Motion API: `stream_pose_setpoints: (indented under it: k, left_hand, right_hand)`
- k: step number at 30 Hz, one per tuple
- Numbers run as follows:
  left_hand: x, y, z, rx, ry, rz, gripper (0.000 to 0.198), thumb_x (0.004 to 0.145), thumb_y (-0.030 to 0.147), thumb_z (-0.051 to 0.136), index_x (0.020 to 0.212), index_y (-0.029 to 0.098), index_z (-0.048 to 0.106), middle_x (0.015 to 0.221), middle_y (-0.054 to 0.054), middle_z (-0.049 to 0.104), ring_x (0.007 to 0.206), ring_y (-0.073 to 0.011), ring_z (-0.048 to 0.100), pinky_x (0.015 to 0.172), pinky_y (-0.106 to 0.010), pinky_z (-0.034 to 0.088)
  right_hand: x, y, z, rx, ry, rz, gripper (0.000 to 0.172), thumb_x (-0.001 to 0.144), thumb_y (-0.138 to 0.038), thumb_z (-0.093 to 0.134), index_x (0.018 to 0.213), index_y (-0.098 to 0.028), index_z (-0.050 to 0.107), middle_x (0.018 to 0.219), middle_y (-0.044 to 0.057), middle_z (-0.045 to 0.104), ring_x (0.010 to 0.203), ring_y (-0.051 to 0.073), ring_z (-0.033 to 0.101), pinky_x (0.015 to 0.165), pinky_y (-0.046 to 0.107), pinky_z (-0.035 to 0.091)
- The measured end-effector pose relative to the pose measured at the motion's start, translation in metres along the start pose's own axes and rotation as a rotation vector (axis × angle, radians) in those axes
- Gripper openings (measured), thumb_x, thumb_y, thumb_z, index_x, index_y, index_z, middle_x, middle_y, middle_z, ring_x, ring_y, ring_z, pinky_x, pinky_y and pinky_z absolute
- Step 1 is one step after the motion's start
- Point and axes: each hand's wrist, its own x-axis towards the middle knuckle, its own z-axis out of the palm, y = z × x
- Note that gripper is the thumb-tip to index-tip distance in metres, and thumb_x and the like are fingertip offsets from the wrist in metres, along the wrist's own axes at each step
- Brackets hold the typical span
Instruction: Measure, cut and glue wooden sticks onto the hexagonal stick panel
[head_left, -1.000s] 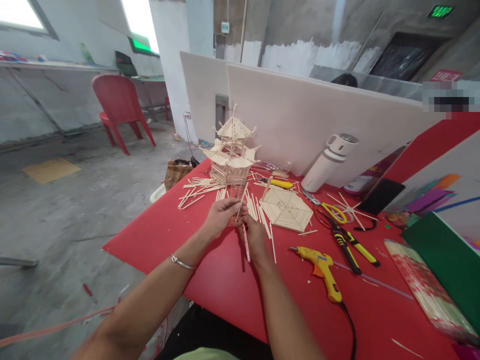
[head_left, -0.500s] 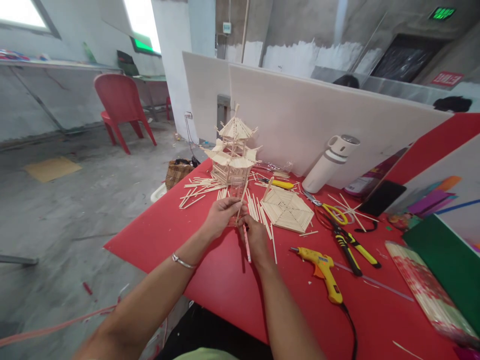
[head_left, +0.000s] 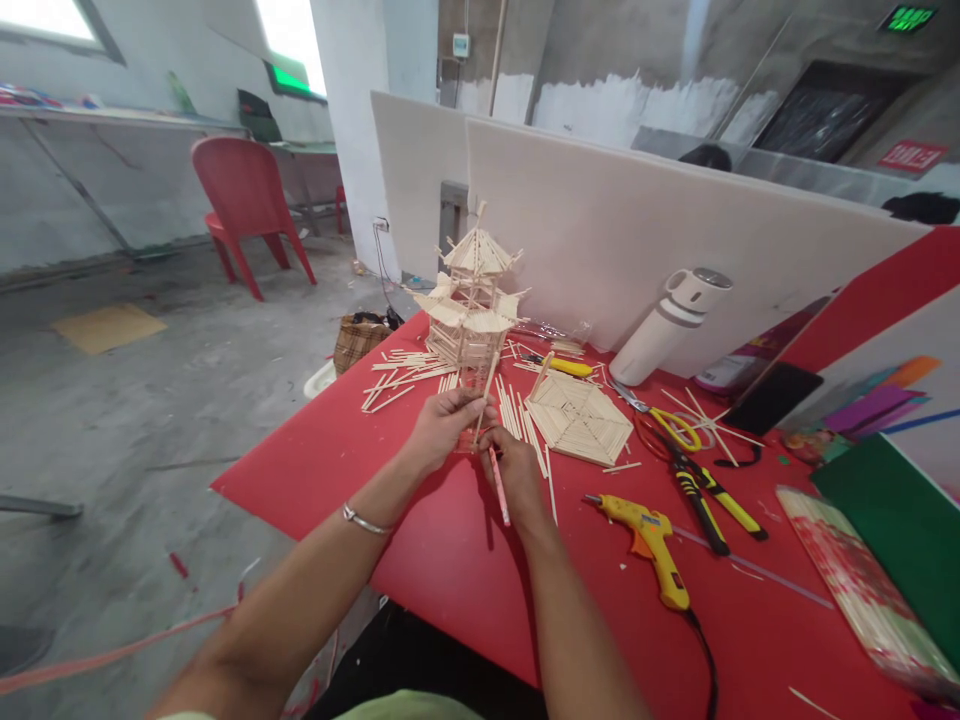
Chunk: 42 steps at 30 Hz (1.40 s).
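My left hand [head_left: 441, 428] is closed, pinching a thin wooden stick [head_left: 492, 374] that slants upward from the fingers. A clear plastic strip with marks, seemingly a ruler [head_left: 472, 376], lies behind the stick, partly hidden by the fingers. Close beside it, my right hand [head_left: 516, 468] is closed around a slim pink-and-white pencil [head_left: 499, 488], whose tip end is hidden at the stick. Just beyond both hands stands a pagoda model [head_left: 474, 300] built of wooden sticks. Loose sticks [head_left: 517, 415] lie to the right of my fingers.
On the red table [head_left: 442, 560], a hexagonal stick panel [head_left: 581, 420], yellow glue gun [head_left: 645, 535], pliers [head_left: 705, 495], scissors [head_left: 671, 425] and white bottle [head_left: 667, 325] lie or stand to the right. White boards [head_left: 600, 220] rise behind. Left is a red chair [head_left: 240, 190].
The view has shifted slightly, so the table things sit a little further right. Both hands keep their hold on the stick and pencil, with hardly any movement.
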Motion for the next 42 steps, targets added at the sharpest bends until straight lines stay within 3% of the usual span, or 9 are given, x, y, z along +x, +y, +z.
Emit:
stream_pose_setpoints:
  k: [6,11,19,26,33,42]
  left_hand:
    - [-0.005,0.002,0.009,0.071,-0.096,0.016,0.032,0.064,0.039,0.086,0.077,0.012,0.073,0.066,-0.005,0.071,0.051,-0.0116,0.059,0.050,-0.025,0.047]
    - [-0.006,0.003,0.010,0.081,-0.074,0.015,0.036,0.062,0.041,0.086,0.080,0.012,0.073,0.068,-0.006,0.071,0.056,-0.0133,0.062,0.052,-0.025,0.049]
    - [-0.003,-0.001,0.006,0.091,-0.065,0.044,0.031,0.066,0.035,0.084,0.083,0.012,0.074,0.070,-0.006,0.072,0.064,-0.0147,0.065,0.061,-0.028,0.053]
    - [-0.002,0.005,0.002,0.027,-0.030,-0.051,0.034,0.064,0.034,0.086,0.085,0.011,0.074,0.073,-0.008,0.073,0.063,-0.0148,0.066,0.059,-0.026,0.053]
    - [-0.002,0.019,-0.002,-0.096,0.012,-0.184,0.036,0.055,0.029,0.091,0.079,0.011,0.073,0.068,-0.005,0.072,0.060,-0.0148,0.068,0.063,-0.027,0.056]
    - [-0.002,0.018,-0.002,-0.112,0.004,-0.205,0.031,0.058,0.026,0.089,0.079,0.010,0.073,0.068,-0.005,0.072,0.058,-0.0138,0.067,0.061,-0.026,0.055]
  right_hand:
    - [0.002,0.004,-0.002,-0.022,0.001,-0.031,0.028,0.092,-0.030,0.043,0.072,-0.021,0.061,0.056,-0.004,0.058,0.052,0.013,0.052,0.054,0.022,0.034]
    - [-0.001,-0.002,-0.007,-0.045,-0.008,-0.087,0.019,0.086,-0.022,0.048,0.074,-0.021,0.062,0.063,-0.003,0.063,0.056,0.013,0.055,0.056,0.022,0.034]
    - [0.000,-0.002,-0.005,-0.039,-0.009,-0.067,0.017,0.083,-0.018,0.047,0.073,-0.022,0.060,0.055,-0.004,0.059,0.054,0.013,0.054,0.055,0.022,0.035]
    - [0.002,0.001,-0.003,0.005,0.008,-0.129,0.010,0.077,-0.019,0.053,0.071,-0.021,0.060,0.061,-0.003,0.064,0.054,0.013,0.056,0.055,0.021,0.038]
    - [-0.001,-0.025,-0.011,0.074,-0.105,-0.092,0.009,0.074,-0.027,0.059,0.067,-0.021,0.056,0.062,-0.002,0.065,0.054,0.013,0.059,0.054,0.021,0.044]
    - [-0.004,-0.035,-0.014,0.130,-0.165,-0.035,0.011,0.072,-0.028,0.060,0.067,-0.021,0.054,0.059,-0.004,0.058,0.053,0.011,0.054,0.054,0.021,0.044]
